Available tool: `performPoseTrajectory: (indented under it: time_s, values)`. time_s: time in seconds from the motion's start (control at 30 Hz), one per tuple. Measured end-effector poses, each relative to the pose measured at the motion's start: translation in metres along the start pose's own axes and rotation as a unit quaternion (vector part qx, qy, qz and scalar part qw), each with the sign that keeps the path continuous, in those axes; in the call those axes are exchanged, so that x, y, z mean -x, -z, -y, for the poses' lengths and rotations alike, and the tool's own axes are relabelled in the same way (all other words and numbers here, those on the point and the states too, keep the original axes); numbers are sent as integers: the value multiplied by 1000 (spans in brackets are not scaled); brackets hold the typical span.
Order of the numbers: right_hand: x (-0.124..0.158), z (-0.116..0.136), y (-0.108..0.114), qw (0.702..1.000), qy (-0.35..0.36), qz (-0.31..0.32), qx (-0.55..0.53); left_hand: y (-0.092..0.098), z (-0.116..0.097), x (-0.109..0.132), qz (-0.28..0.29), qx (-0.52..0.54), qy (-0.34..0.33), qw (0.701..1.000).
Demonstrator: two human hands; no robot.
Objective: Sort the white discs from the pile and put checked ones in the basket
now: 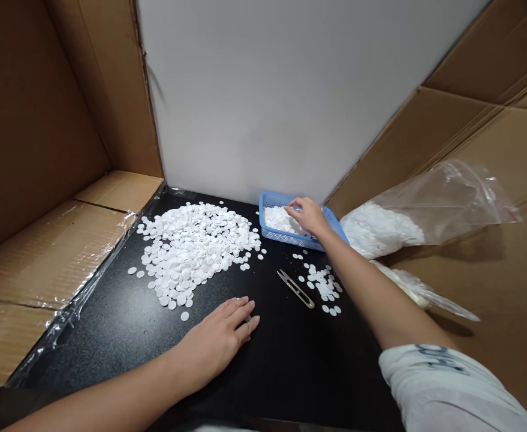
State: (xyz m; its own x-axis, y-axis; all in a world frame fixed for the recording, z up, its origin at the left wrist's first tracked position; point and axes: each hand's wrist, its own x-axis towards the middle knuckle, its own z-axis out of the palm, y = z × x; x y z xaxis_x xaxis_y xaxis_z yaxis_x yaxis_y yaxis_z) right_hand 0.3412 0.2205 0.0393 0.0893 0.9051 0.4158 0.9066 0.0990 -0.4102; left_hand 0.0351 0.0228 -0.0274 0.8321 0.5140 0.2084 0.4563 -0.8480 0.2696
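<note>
Cardboard panels point(96, 231) flank a black speckled tabletop point(281, 360), left and right; a pale grey wall point(267, 90) stands behind it; clear tape point(68, 321) shines along the left edge. Only writing-like marks seen: dark blue print on the light right sleeve point(447, 384), too folded to read.

White discs point(191, 252), small, round and flat, lie in a broad heap left of centre, a few strays at its near edge; more discs fill a blue basket point(285, 239) against the wall; a smaller scatter point(324, 282) lies just in front of the basket, under the line of the right forearm.

Right hand point(308, 217) reaches over the basket, fingers bent down, tips at the discs inside; whether it pinches one is hidden from this angle. Left hand point(220, 336) rests palm down on the tabletop, near side of the heap and apart from it; fingers lie close together, slightly curled; what is beneath them is not clear.

Snips point(296, 289) lie between left hand and smaller scatter, points toward the heap; a clear bag point(425, 210), white contents low in it, leans beside the basket; a second bag point(418, 288) lies nearer.
</note>
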Motion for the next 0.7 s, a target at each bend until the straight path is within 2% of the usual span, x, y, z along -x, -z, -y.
performPoseTrajectory:
  time_s: [0.07, 0.17, 0.27, 0.33, 0.4, 0.53, 0.7]
  values:
    - [11, 4, 1, 1000, 21, -7, -4, 6, 4, 8, 9, 6, -14, 1000]
    - [44, 25, -2, 997, 76, -9, -22, 22, 13, 18, 25, 46, -37, 998]
    - [93, 54, -16, 983, 162, 68, -57, 35, 22, 25, 58, 82, -41, 994]
    - [122, 68, -29, 963, 225, 122, -86, 37, 28, 29, 71, 100, -30, 992]
    - [140, 74, -37, 960, 233, 126, -92, 33, 33, 32, 62, 116, -14, 991]
    - [149, 71, -38, 963, 223, 120, -93, 32, 32, 30, 27, 116, 0, 993]
    - [154, 76, -25, 960, 232, 123, -94, 51, 25, 22, 20, 123, -1, 992]
